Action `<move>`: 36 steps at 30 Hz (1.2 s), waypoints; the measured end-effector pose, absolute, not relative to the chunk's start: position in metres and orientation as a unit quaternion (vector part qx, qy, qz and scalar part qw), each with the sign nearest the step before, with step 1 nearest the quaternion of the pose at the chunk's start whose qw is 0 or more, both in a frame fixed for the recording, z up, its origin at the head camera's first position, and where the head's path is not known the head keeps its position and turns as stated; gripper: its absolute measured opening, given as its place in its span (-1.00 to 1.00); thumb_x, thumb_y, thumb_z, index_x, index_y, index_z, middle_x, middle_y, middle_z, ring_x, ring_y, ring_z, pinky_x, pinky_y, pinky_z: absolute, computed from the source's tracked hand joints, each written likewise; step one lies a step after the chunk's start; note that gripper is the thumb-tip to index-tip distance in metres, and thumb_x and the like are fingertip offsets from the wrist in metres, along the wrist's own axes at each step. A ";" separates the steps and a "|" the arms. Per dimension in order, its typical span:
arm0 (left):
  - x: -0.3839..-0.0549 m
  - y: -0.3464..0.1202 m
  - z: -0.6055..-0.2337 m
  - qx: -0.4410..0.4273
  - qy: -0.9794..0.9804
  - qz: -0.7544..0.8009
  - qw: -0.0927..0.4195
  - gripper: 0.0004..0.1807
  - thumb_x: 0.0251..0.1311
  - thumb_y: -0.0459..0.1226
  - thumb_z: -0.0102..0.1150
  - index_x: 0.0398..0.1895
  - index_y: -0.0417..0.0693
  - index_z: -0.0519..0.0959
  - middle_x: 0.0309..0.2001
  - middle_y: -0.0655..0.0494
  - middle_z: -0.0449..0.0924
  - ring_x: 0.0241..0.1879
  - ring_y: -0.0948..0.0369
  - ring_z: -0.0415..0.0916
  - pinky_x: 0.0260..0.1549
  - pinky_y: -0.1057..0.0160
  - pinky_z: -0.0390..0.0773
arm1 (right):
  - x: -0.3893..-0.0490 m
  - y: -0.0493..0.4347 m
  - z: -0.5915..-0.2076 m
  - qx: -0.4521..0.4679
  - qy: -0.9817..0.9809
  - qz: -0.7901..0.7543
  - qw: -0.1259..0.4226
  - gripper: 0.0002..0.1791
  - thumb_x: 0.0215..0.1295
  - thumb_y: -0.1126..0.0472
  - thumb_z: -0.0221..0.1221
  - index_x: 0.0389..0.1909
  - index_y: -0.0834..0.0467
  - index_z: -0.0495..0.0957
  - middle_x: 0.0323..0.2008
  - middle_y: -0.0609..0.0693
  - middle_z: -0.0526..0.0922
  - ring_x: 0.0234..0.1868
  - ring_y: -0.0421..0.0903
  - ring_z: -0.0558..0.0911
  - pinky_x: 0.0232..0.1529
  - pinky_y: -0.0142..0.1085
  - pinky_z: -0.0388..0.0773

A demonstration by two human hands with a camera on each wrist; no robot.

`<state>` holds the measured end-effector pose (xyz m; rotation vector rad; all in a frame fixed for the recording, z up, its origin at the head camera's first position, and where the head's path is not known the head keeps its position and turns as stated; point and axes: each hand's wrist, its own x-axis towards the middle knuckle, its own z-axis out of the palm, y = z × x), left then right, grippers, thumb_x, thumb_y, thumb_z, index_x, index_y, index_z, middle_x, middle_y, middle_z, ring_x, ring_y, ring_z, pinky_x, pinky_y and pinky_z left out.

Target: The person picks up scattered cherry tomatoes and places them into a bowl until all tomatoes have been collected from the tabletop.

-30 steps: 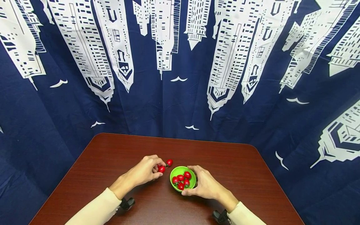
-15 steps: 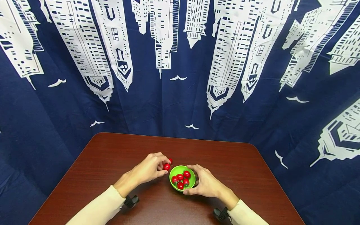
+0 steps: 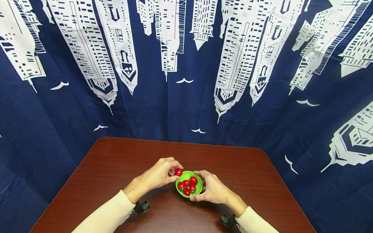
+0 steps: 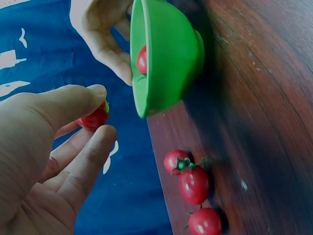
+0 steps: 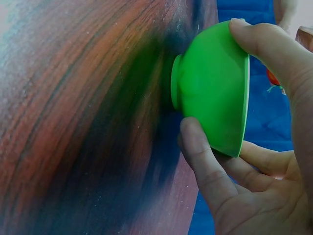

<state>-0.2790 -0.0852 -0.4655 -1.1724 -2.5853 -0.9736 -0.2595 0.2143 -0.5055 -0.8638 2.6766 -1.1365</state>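
Note:
My left hand (image 3: pixel 161 171) pinches a cherry tomato (image 3: pixel 179 172) between thumb and fingertips, beside the left rim of a small green bowl (image 3: pixel 180 178). In the left wrist view that tomato (image 4: pixel 94 117) shows its green end near my thumb tip. Around the bowl's right side, my right hand (image 3: pixel 215 189) grips it with the thumb at the near edge and the fingers at the far edge. In the right wrist view, the thumb lies over the rim of the bowl (image 5: pixel 215 83) and the fingers are along its opposite side. Several cherry tomatoes (image 3: pixel 186 192) lie inside the bowl.
Three more cherry tomatoes (image 4: pixel 194 185) rest on the tabletop beside the bowl in the left wrist view, mostly hidden by my left hand in the head view. The brown wooden table (image 3: pixel 131 149) ends at a dark blue curtain (image 3: pixel 151 113) printed with white buildings.
My left hand has moved right, bringing the pinched tomato from the table beside the bowl up to its rim. My right hand keeps its hold on the bowl.

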 end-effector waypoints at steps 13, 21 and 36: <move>-0.276 -0.066 -0.464 -0.401 -0.854 -0.325 0.059 -0.69 0.36 -0.41 0.67 0.12 -0.22 0.83 -0.05 -0.01 0.81 -0.23 0.33 0.81 -0.19 0.56 0.75 | -0.260 0.215 -0.508 -0.287 0.875 -0.385 0.058 0.14 0.15 -0.09 0.79 0.60 0.38 0.47 0.39 0.24 0.69 0.11 -0.03 0.89 -0.07 -0.49 0.84; -0.273 -0.053 -0.464 -0.404 -0.853 -0.327 0.047 -0.67 0.34 -0.36 0.70 0.12 -0.19 0.84 -0.01 -0.01 0.83 -0.25 0.37 0.81 -0.20 0.57 0.75 | -0.260 0.215 -0.508 -0.293 0.872 -0.389 0.055 0.10 0.15 -0.07 0.79 0.56 0.36 0.50 0.33 0.22 0.71 0.08 -0.02 0.90 -0.08 -0.47 0.85; -0.268 -0.034 -0.467 -0.418 -0.845 -0.332 0.031 -0.63 0.35 -0.36 0.70 0.16 -0.24 0.82 0.02 -0.04 0.84 -0.27 0.41 0.84 -0.23 0.63 0.70 | -0.261 0.217 -0.509 -0.302 0.874 -0.377 0.040 0.01 0.14 -0.09 0.79 0.49 0.27 0.57 0.25 0.10 0.74 0.06 -0.09 0.87 -0.07 -0.47 0.84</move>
